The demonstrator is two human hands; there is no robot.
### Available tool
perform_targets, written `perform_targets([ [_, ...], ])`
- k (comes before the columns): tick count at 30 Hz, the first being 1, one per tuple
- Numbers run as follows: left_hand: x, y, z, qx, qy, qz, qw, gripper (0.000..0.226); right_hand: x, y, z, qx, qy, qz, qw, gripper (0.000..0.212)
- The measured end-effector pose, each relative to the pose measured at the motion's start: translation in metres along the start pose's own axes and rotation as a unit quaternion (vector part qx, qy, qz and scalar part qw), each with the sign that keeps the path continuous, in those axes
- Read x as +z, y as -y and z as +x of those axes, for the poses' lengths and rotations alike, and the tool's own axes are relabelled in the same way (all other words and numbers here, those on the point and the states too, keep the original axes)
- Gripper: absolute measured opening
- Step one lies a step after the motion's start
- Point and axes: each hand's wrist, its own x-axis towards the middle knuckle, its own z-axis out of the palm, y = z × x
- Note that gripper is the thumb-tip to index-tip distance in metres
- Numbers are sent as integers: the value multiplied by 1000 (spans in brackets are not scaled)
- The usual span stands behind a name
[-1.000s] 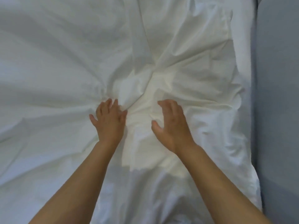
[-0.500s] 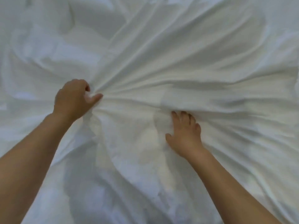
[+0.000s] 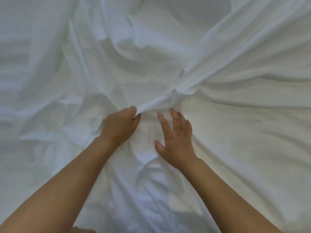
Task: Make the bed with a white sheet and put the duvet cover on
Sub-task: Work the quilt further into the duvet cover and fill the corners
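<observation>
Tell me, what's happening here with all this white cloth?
A person is making a bed with bare hands. The left hand grips a bunched fold of the white bed linen, and the fold runs taut up and to the right. The right hand rests beside it with fingers spread on the cloth. The linen is heavily wrinkled; whether it is the sheet or the duvet cover is unclear.

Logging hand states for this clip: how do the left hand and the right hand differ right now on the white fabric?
The left hand curls its fingers, pinching a fold of the white fabric; the right hand has fingers straight and spread, gripping nothing. A taut ridge runs from the left hand's grip; under the right hand the fabric lies flatter. Both are bare, side by side.
</observation>
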Motion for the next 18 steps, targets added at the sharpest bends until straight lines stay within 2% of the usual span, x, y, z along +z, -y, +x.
perform_targets([
  [2, -33, 49, -1, -48, -68, 44, 996, 37, 4, 18, 6, 16, -24, -15, 999, 86],
  [3, -53, 79, -7, -109, -66, 64, 990, 39, 6, 28, 10, 21, -9, -16, 1000, 89],
  [5, -81, 128, -28, -220, -10, 113, 969, 38, 12, 50, 20, 2, 40, -29, 999, 91],
  [7, -79, 148, -40, -235, 7, 111, 965, 32, 19, 73, 30, -30, 63, -39, 997, 89],
  [9, -74, 136, -40, -204, -3, 50, 978, 26, 24, 96, 38, -48, 69, -13, 996, 87],
  [11, -73, 133, -44, -170, -57, 5, 984, 36, 27, 114, 46, -62, 66, 3, 996, 87],
  [13, -79, 142, -53, -173, -142, -1, 975, 55, 28, 127, 57, -84, 54, -2, 995, 86],
  [16, -88, 153, -62, -255, -186, -18, 949, 69, 30, 153, 75, -123, 36, 13, 992, 84],
  [18, -90, 164, -62, -326, -186, 23, 926, 76, 34, 172, 87, -148, 34, 26, 988, 81],
])
